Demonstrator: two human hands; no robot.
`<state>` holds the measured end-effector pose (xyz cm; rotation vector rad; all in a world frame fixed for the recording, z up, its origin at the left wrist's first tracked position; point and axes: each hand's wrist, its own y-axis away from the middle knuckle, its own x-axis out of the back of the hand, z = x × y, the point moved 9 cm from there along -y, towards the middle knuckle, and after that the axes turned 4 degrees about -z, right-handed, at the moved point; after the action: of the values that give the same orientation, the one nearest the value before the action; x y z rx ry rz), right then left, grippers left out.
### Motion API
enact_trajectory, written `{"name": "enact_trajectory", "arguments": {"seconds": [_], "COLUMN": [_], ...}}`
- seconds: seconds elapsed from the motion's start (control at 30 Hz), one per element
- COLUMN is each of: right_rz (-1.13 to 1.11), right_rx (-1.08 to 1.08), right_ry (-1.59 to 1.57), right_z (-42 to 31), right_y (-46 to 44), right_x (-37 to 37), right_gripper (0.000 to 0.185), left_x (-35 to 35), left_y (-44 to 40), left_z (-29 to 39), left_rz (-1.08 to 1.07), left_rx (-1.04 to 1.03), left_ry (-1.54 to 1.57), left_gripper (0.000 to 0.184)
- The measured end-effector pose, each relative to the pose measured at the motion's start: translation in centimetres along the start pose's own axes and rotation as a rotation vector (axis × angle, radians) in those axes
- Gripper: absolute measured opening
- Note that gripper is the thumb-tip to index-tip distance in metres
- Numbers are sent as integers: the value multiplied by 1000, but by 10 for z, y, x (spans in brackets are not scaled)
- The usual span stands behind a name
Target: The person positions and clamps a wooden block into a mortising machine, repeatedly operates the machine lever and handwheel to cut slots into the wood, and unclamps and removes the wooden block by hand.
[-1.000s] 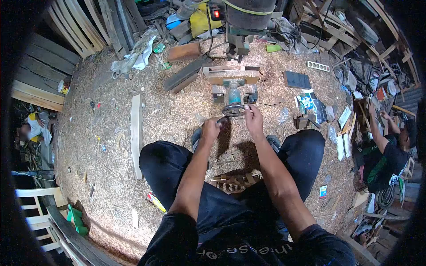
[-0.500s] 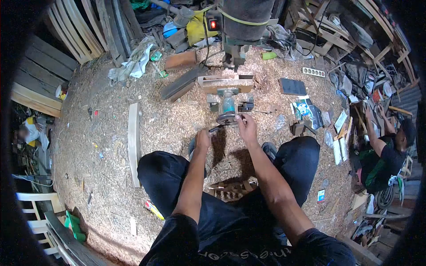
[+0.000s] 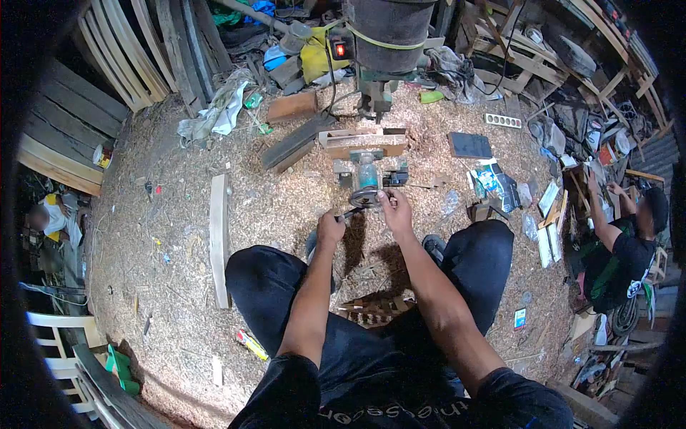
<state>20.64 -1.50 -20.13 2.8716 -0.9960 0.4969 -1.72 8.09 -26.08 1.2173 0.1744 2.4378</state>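
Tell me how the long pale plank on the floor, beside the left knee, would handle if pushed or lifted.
The plank looks like solid wood, so it would probably stay stiff when lifted. Its long, squared shape makes rolling unlikely. The loose shavings around it may let it slide, or bunch up ahead of it, when pushed.

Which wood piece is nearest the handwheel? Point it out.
The pale brown piece set crosswise between the handwheel and the machine head. The long pale plank, dark beam and reddish block all lie farther off, to its left.
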Motion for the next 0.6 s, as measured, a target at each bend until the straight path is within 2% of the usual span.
{"name": "enact_trajectory", "arguments": {"seconds": [0.03,0.13,0.27,0.37,0.43,0.6], "right_rz": [-7,68,75,155,168,233], "right_rx": [-2,172,115,141,248,478], "right_ry": [18,74,-48,-160,-233,-292], "right_z": [1,-18,-52,-124,-161,-321], "right_y": [0,1,-12,-25,-45,-58], "right_x": [0,12,29,58,72,135], "right_gripper": [32,32,36,37,39,37], "left_x": [5,34,76,132,183,293], "left_y": [2,10,14,32,48,73], "left_z": [7,34,83,148,198,295], "left_rz": [17,193,290,377,436,582], "left_rx": [-29,-150,-256,-355,-470,-681], "left_ry": [20,159,411,641,611,701], "left_gripper": [36,30,27,27,29,28]}}
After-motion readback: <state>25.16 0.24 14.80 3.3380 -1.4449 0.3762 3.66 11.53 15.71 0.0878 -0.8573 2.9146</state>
